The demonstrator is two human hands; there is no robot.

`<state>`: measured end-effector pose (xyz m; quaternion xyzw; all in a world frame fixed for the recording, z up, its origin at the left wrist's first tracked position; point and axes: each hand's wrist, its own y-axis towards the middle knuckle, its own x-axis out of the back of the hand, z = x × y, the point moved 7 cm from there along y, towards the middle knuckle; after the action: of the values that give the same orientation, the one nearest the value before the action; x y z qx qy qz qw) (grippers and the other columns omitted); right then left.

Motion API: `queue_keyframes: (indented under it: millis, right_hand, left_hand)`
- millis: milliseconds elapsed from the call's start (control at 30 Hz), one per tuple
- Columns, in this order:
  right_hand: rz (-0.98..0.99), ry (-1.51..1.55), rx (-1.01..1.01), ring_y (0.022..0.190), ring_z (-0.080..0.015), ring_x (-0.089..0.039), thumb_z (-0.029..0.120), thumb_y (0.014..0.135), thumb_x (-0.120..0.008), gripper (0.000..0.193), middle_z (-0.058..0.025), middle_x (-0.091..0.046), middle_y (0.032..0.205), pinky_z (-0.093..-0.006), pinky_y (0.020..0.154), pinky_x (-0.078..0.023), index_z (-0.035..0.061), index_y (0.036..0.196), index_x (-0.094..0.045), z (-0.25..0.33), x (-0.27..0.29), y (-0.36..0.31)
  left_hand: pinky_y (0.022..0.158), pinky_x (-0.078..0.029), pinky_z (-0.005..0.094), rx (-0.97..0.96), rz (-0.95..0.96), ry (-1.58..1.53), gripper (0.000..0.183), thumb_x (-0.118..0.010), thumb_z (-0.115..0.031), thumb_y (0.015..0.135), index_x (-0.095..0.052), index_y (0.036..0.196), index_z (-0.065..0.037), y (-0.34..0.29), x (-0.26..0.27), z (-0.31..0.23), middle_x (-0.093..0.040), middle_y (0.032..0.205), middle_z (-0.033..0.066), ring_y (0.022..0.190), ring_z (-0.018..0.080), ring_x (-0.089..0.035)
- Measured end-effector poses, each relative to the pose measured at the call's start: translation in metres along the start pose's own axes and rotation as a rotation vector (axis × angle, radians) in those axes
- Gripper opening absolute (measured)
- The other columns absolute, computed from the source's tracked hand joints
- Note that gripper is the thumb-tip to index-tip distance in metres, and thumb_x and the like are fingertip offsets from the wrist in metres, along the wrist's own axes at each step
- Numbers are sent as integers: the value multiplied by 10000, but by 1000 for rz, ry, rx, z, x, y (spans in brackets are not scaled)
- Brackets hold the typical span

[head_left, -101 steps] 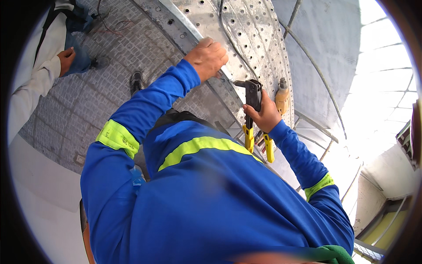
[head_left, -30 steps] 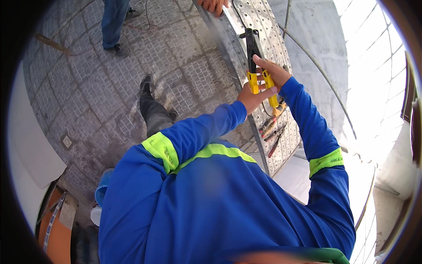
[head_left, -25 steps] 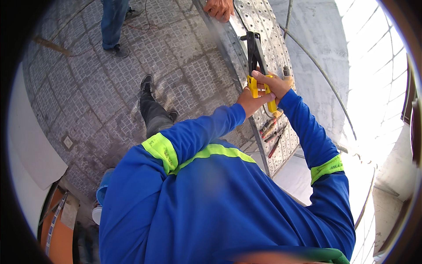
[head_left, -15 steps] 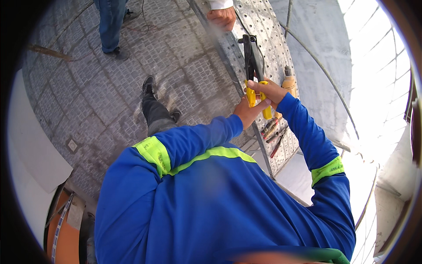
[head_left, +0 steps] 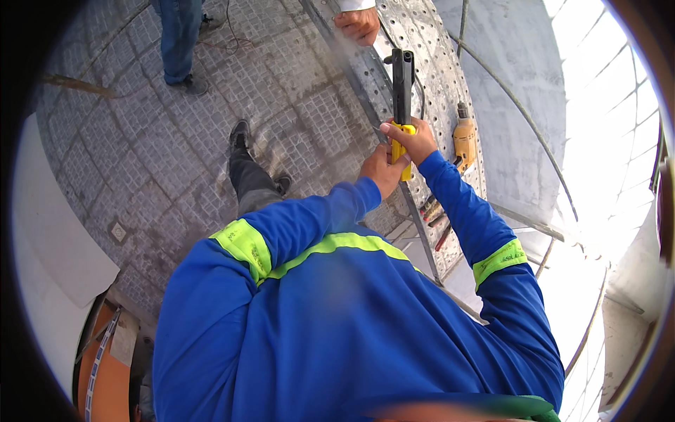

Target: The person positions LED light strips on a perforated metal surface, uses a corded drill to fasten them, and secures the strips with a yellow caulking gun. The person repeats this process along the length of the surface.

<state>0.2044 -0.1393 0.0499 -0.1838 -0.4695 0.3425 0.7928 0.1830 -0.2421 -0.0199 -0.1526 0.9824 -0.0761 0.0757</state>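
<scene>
A hand riveter (head_left: 403, 84) with a black body and yellow grips points away from me, above the edge of a perforated metal plank. My right hand (head_left: 420, 142) is closed around its yellow handles from the right. From the left, my left hand (head_left: 383, 171) grips the lower end of the same handles, its thumb over the yellow. The two handles lie together. Whether a rivet sits in the nose is too small to tell. To the right of my hands, a yellow drill (head_left: 464, 141) lies on the plank.
The perforated plank (head_left: 437, 77) runs from top to lower middle, with several hand tools (head_left: 437, 216) on it. At its far end rests another person's hand (head_left: 357, 27). Someone in jeans (head_left: 181, 42) stands on the paved floor (head_left: 162, 162). A cable (head_left: 520, 105) hangs at right.
The riveter's spread handles have come together. My right hand has moved left, and the left hand has shifted slightly left and down. More of the drill shows now.
</scene>
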Motion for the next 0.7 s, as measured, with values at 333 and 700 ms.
queue_keyframes:
  millis: [333, 700]
  right_hand:
    - [-340, -456, 431, 832, -224, -665, 378, 953, -726, 475, -103, -642, 919, -363, 771, -534, -24, 1196, -656, 3, 31, -76]
    - [2, -95, 223, 710, -126, -643, 264, 937, -710, 339, -60, -681, 895, -297, 634, -531, -9, 1138, -693, 64, 77, -85]
  left_hand:
    - [885, -604, 366, -96, 271, -545, 443, -440, -437, 1106, -516, 1354, -79, 5, -10, -20, -653, 1201, 113, 987, 240, -728]
    - [636, -591, 278, 56, 247, -78, 472, -485, -423, 1089, -489, 1288, 5, 31, -30, 54, -658, 1142, 177, 924, 199, -717]
